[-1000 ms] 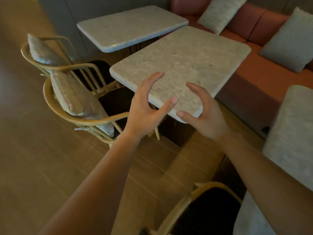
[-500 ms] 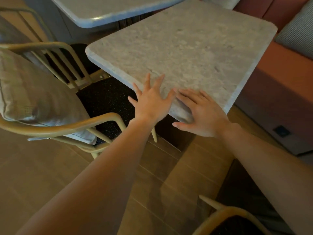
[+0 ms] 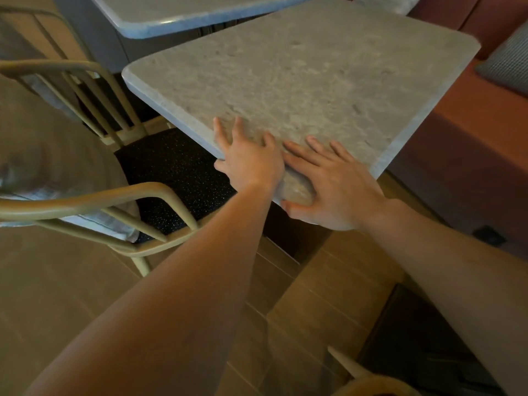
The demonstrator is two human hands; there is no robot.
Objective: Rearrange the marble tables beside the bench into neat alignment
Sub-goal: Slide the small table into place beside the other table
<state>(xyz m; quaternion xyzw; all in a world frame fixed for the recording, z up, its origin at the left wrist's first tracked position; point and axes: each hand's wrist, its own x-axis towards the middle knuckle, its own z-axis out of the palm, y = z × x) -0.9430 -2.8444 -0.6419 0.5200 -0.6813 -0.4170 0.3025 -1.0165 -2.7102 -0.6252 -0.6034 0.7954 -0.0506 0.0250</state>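
Observation:
A square grey marble table [image 3: 308, 81] stands skewed, one corner pointing toward me. Both hands rest on that near corner. My left hand [image 3: 251, 164] lies across the left edge with fingers spread on the top and the thumb below the rim. My right hand [image 3: 334, 184] lies flat on the top, its thumb hooked under the corner's edge. A second marble table [image 3: 177, 12] stands behind at the upper left, close to the first. The rust-red bench [image 3: 468, 144] runs along the right side.
A tan metal chair [image 3: 120, 195] with a black speckled seat and a grey cushion stands tucked at the table's left edge. Another chair's curved back [image 3: 371, 384] shows at the bottom. A grey pillow [image 3: 508, 64] lies on the bench. The floor is brown wood planks.
My hands went from hovering open above the near corner to lying on it, thumbs under the rim. The view came closer to the table.

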